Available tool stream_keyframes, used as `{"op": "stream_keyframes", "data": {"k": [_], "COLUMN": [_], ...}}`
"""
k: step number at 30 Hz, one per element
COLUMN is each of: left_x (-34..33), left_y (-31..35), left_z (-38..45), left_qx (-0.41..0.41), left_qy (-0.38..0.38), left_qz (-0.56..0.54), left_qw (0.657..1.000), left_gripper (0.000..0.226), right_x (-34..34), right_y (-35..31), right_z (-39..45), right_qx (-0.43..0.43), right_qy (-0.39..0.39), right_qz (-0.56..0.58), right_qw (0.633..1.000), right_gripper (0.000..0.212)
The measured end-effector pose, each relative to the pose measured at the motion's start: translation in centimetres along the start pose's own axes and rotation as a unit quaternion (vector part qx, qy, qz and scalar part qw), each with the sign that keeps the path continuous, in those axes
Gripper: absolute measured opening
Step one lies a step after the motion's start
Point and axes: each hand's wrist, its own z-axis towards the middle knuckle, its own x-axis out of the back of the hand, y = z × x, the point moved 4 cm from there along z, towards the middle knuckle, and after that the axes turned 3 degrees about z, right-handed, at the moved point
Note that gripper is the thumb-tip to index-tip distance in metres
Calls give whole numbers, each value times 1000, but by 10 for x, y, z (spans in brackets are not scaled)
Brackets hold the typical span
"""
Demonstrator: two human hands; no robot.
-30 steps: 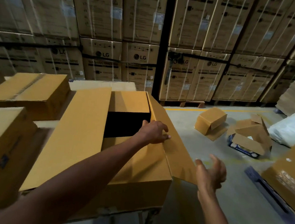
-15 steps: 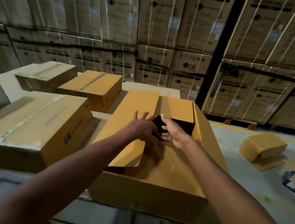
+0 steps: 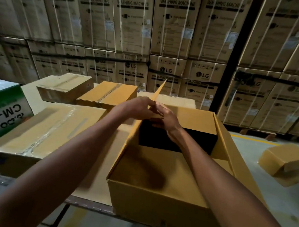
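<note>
While your left hand (image 3: 136,107) pinches the left flap (image 3: 159,90) of the open box (image 3: 156,201), that flap stands almost on edge, pointing up and away from you. Your right hand (image 3: 166,116) meets it at the same spot, fingers bent against the card. Blur hides whether they grip or only steady it.

The box sits on the near right corner of the table (image 3: 92,194), right in front of you. Its near flap (image 3: 158,167) lies flat across the opening, the right flap (image 3: 231,155) hangs outward, and the opening beyond your hands is black (image 3: 193,143). You can't tell what's in there.

It looks like plain corrugated card, so expect the flap to be light and stiff, willing to fold only at its crease. Hold it mid-edge, as you are. A tug at a corner would likely buckle or tear it. How heavy the box is can't be judged, so if you lift it, get your hands under the bottom corners, not the flaps.

As for writing, the open box shows none. The stacked cartons (image 3: 173,29) on the far side read "LG" and "WASHING MACHINE". At far left, a green-and-white carton (image 3: 0,116) shows "CM-1" upside down. Two taped boxes (image 3: 109,94) sit just beyond your hands, and one small box (image 3: 284,159) lies on the floor to the right.
</note>
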Motion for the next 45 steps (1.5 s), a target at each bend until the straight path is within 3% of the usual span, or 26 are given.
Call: {"op": "stream_keyframes", "data": {"k": [5,10,17,20,23,27,33,41,45], "left_x": [43,51,-31,-68,-91,-98,-110,-156,-168], "left_y": [-71,-159,-247,-257,-246,-202,-120,-52,-38], "left_z": [-28,-51,-73,-77,-73,-58,-39,-11,-5], "left_qx": [45,116,187,174,130,37,-84,-67,-40], "left_qy": [62,40,-12,-43,-45,-17,-16,-31,-68], "left_qz": [1,3,-22,-38,-51,-85,-96,-38,-23], "left_qw": [997,992,982,983,989,996,992,997,997], "left_gripper": [38,49,62,67,66,54,44,43,51], "right_x": [-73,-124,-166,-169,-158,-117,-3,91,116], "right_y": [16,42,82,96,99,89,81,85,91], "right_z": [23,34,36,31,21,6,-24,-74,-88], "right_qx": [42,54,43,24,24,47,-44,-126,-149], "right_qy": [-20,-44,-81,-96,-98,-34,37,89,54], "right_qz": [-118,-220,-446,-493,-497,-506,-481,-524,-556], "right_qw": [992,973,890,864,862,861,875,838,816], "right_gripper": [43,48,48,45,41,40,42,45,46]}}
